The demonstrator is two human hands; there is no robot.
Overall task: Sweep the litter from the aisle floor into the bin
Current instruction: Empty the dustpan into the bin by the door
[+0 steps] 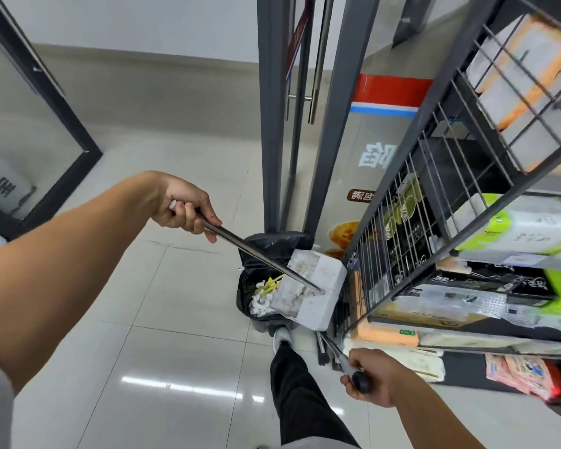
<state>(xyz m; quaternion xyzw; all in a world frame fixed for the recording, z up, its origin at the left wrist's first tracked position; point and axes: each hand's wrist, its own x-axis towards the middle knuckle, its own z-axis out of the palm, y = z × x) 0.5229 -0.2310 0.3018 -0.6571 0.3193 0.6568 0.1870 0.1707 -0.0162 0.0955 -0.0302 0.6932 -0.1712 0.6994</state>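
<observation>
From the head camera, my left hand sits left of centre, fingers wrapped tight around the top of a metal handle that slants down and to the right. That handle ends at a white dustpan, which is tilted over the open mouth of the bin, just right of centre. The bin is lined with a black bag and stands at the foot of a grey door frame. Inside it lies the litter: white crumpled bits and some yellow-green strips, just left of the dustpan's lip.

My right hand is at the lower right of the frame, closed in a fist around a second handle with a black end knob; that handle runs up toward the bin's right side, and its lower end is hidden, so I cannot tell what is on it. My foot in a grey shoe touches the bin's near edge. A wire shelf rack of packaged goods fills the right side, just beside the bin. The pale tiled floor covers the centre and left.
</observation>
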